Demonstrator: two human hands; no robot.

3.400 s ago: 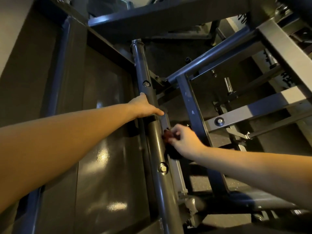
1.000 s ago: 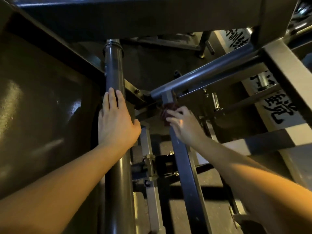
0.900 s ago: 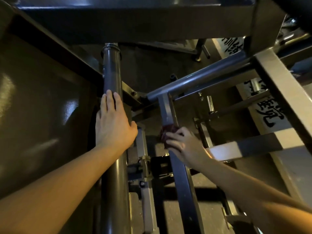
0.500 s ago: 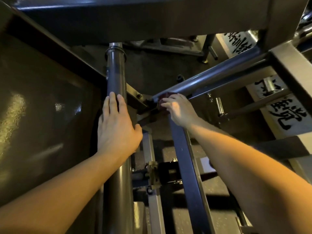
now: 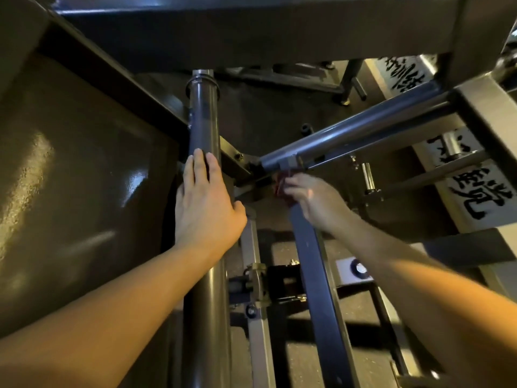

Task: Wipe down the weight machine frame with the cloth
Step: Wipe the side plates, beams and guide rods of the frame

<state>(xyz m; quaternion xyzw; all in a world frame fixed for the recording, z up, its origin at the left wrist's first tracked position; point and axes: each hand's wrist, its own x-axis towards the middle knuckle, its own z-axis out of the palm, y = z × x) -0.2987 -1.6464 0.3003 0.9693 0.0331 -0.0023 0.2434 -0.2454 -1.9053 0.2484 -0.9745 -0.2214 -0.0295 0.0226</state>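
Note:
The weight machine frame is dark painted steel. A round upright post (image 5: 203,127) runs down the middle left, and a flat blue bar (image 5: 313,264) slants down beside it from a joint with a round crossbar (image 5: 363,127). My left hand (image 5: 205,208) rests flat on the round post, fingers straight. My right hand (image 5: 316,200) grips a small dark red cloth (image 5: 280,186) and presses it on the flat bar just below the joint. Most of the cloth is hidden under the fingers.
A glossy dark panel (image 5: 84,191) fills the left side. A heavy beam (image 5: 251,37) crosses overhead. To the right are grey square tubes (image 5: 486,119), a chrome peg (image 5: 368,175) and white floor strips with black characters (image 5: 481,197). A clamp bracket (image 5: 258,284) sits low between the bars.
My right hand with the cloth has slid up and down the flat bar near its upper joint, now sitting slightly lower than half a second ago. My left hand has stayed on the post.

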